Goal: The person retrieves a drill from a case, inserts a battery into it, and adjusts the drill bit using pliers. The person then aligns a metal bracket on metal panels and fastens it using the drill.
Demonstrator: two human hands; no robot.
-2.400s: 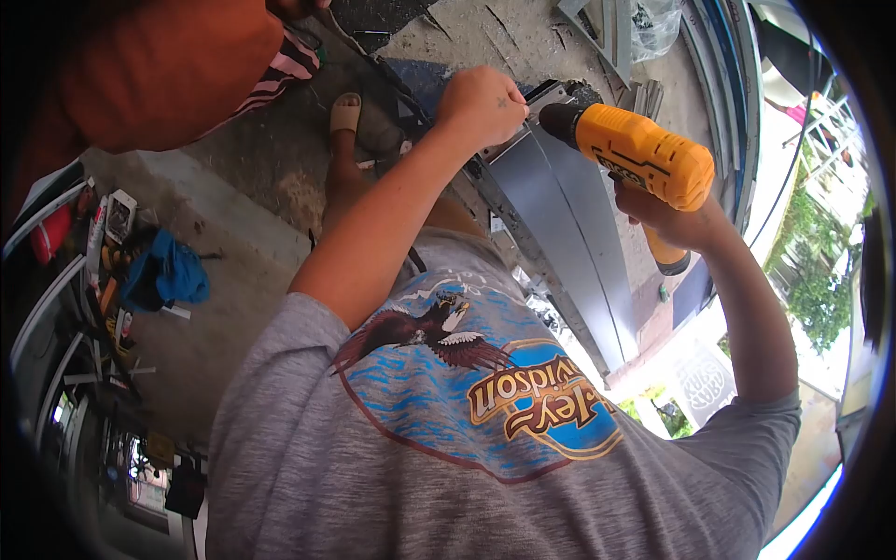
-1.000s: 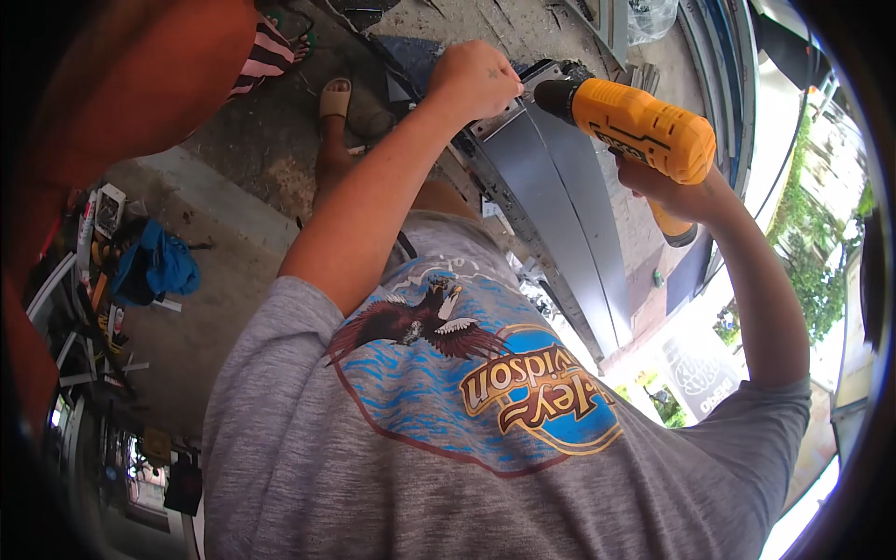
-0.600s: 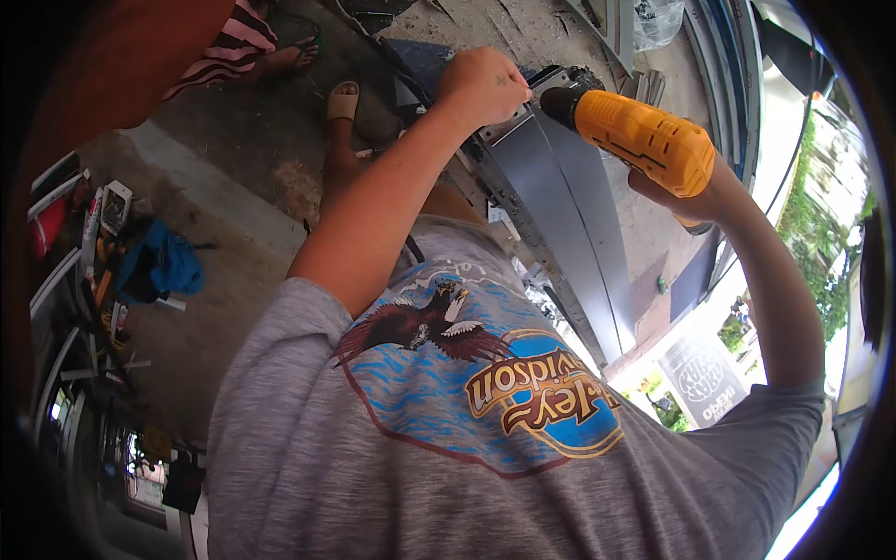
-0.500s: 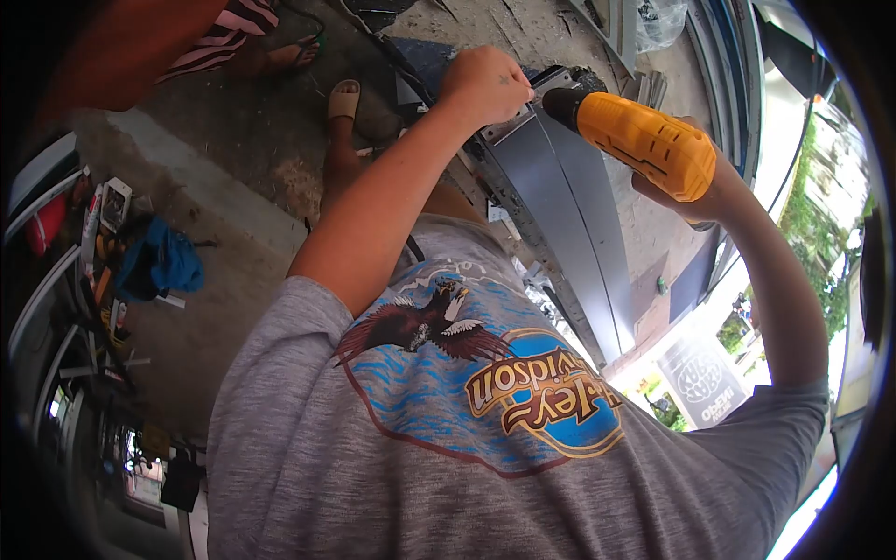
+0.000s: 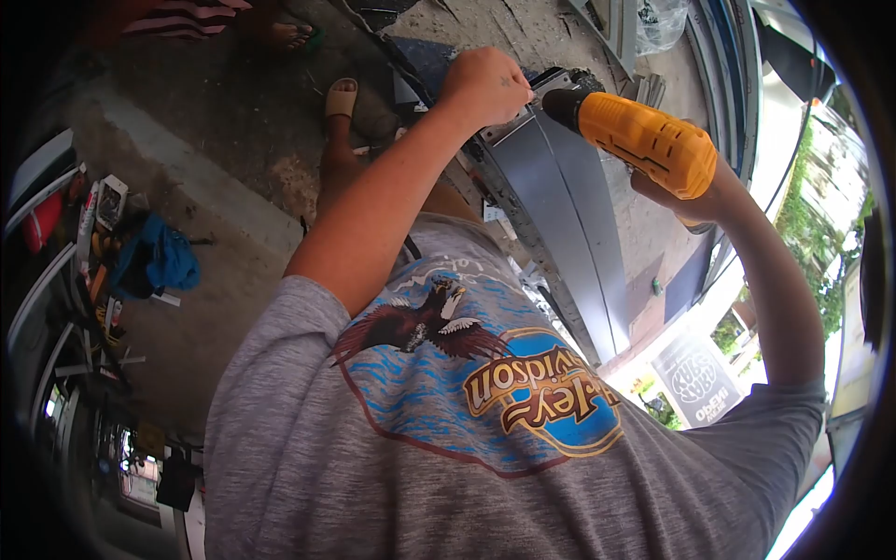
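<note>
My right hand is wrapped around the grip of a yellow cordless drill. The drill's black chuck points left toward my left hand. The fingers of my left hand are pinched together at the far end of a long grey metal panel, just in front of the chuck. What sits between those fingertips is too small to make out. Near the pinch, a metal bracket-like piece lies at the panel's end.
A sandalled foot stands on the concrete floor. Another person's striped garment shows at the top left. A blue cloth or bag and assorted tools lie at the left. Clear plastic and metal frames are at the top right.
The other person at the top left has shifted up and away, mostly out of view. My hands and the drill hold nearly the same position.
</note>
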